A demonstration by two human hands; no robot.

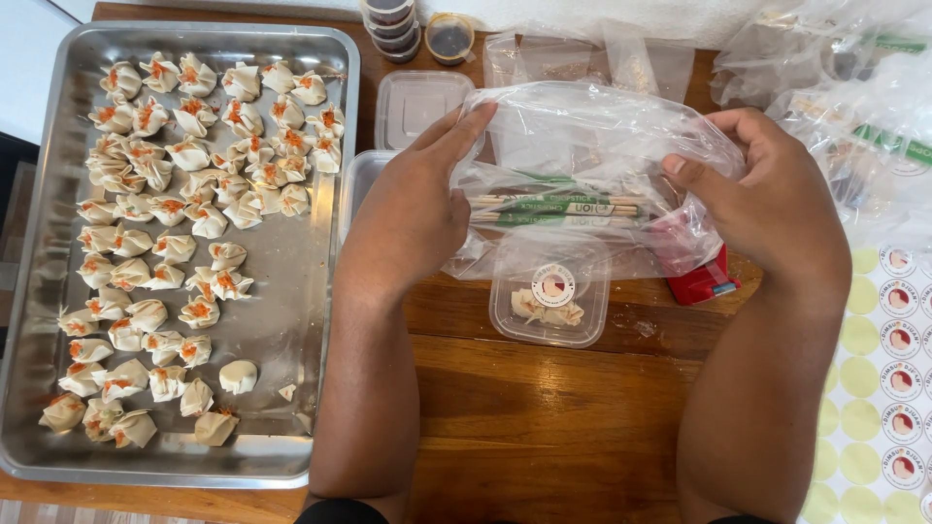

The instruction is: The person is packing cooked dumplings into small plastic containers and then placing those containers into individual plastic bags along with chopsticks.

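My left hand [413,209] and my right hand [772,199] both grip a clear plastic bag [592,146] above the wooden table [544,417]. Inside the bag lie wrapped chopsticks [553,207] and a red packet [684,247]. Just below the bag sits a small clear lidded container [550,291] with dumplings inside and a round sticker on its lid.
A large steel tray [291,320] on the left holds several raw dumplings [165,223]. Empty clear containers [419,102] and small sauce cups [449,37] stand behind my hands. More plastic bags [835,68] lie at the right, above a sheet of round stickers [888,369].
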